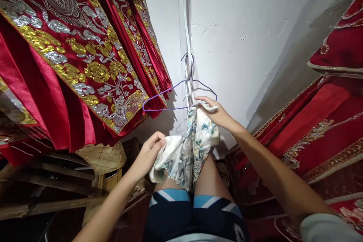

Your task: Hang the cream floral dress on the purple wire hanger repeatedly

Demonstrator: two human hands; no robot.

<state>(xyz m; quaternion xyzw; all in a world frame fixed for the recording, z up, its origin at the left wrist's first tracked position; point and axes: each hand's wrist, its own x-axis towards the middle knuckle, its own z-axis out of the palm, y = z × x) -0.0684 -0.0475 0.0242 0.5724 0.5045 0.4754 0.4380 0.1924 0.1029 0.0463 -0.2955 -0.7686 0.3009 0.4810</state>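
Observation:
A white floral-print shirt (202,128) with green and blue leaves hangs bunched between my hands, above my knees. My left hand (151,151) pinches its left edge between thumb and fingers. On the upper right, my right hand (214,110) holds the shirt near its collar-like edge, index finger stretched toward the hanger. A thin purple hanger (167,91) is hooked on a white strap just above the shirt. The right end of the hanger passes close behind my right hand; whether it enters the shirt I cannot tell.
Red gowns with gold and silver sequins (93,56) hang at the left. More red embroidered garments (309,132) crowd the right side. A white strap (186,15) runs down the white wall (241,38). Bamboo poles (56,208) and a woven basket-like item (103,157) stand low at the left.

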